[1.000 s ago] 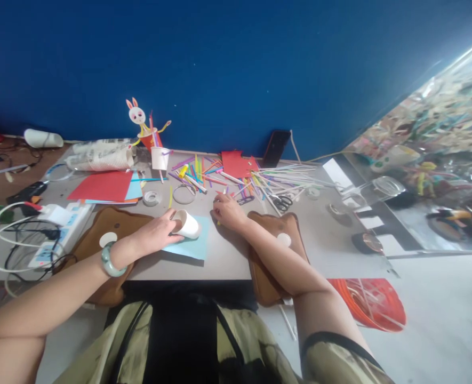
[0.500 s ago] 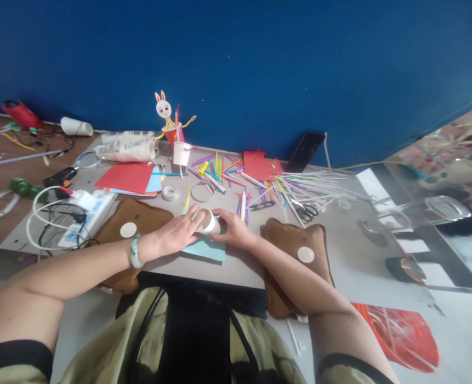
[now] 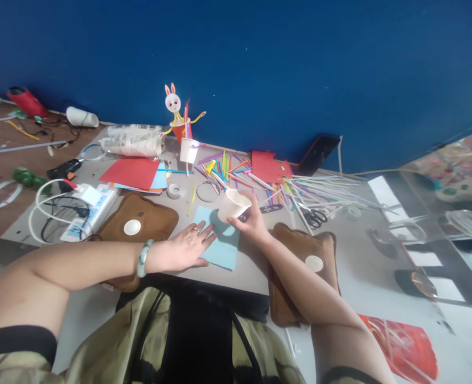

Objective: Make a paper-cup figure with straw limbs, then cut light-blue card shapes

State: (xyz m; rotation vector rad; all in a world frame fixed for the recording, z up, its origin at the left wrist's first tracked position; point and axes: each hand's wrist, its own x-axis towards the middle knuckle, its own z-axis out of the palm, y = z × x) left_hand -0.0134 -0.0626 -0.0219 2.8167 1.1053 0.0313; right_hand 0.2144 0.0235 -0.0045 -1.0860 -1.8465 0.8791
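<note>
My right hand (image 3: 252, 217) is wrapped round a white paper cup (image 3: 234, 205), held tilted with its mouth up and to the right. Beneath the cup, a sheet of light blue paper (image 3: 223, 246) lies on the grey table. My left hand (image 3: 183, 246) is flat with fingers spread, its fingertips over the paper's left edge; nothing is in it. A bangle (image 3: 144, 258) circles the left wrist. Behind the hands stands a rabbit figure (image 3: 173, 103) in a red cup, with another white cup (image 3: 189, 151) in front of it.
Coloured sticks and straws (image 3: 223, 168) are scattered behind the cup. Scissors (image 3: 314, 217) lie right of them. Red paper (image 3: 129, 173), a tape roll (image 3: 175, 191) and a power strip (image 3: 89, 213) sit to the left. Brown cushions (image 3: 140, 221) flank my hands. A phone (image 3: 318, 153) leans against the wall.
The cup has risen and moved right in my right hand. My left hand has let go of it and come down toward me, uncovering the blue paper. The view has shifted slightly.
</note>
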